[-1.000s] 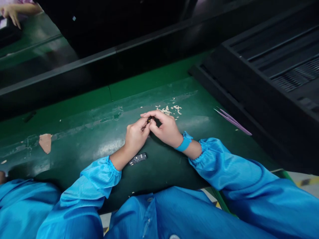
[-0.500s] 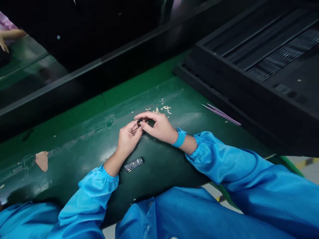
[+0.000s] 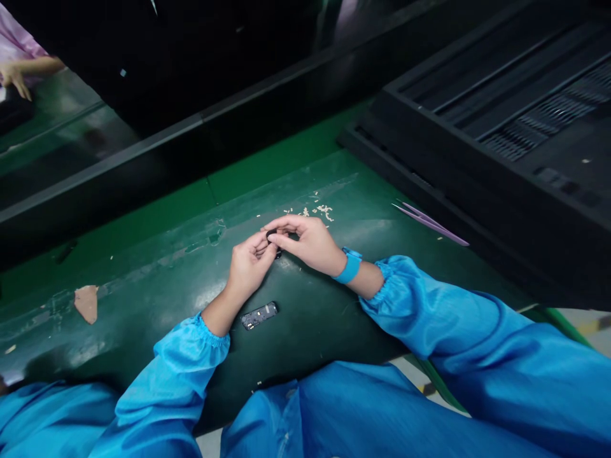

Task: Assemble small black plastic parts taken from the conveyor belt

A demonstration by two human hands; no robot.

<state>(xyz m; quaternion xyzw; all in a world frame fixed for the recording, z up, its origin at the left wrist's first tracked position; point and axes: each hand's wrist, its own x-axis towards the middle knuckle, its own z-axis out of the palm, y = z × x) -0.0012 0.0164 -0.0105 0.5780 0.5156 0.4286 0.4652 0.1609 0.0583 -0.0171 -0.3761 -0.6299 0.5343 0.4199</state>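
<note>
My left hand [image 3: 249,259] and my right hand [image 3: 308,243] meet over the green tabletop [image 3: 315,318]. Between their closed fingers is a small black part [image 3: 272,234], mostly covered; its kind does not show. A second dark edge shows under the left fingertips. Closer to my body, a slim dark circuit board [image 3: 259,315] lies flat, apart from both hands. A blue strap [image 3: 350,266] circles my right wrist. Just beyond the right fingers are several tiny pale scraps [image 3: 324,212].
Purple tweezers [image 3: 432,224] lie beside a large black slotted tray [image 3: 429,140] at the right. A tan torn piece [image 3: 86,303] lies on the left. Across a dark barrier, another person's hand [image 3: 16,77] rests near a dark object.
The black part has turned between my fingers, and its orange spot no longer shows. The whole view has shifted slightly; the board and tweezers stay where they lay.
</note>
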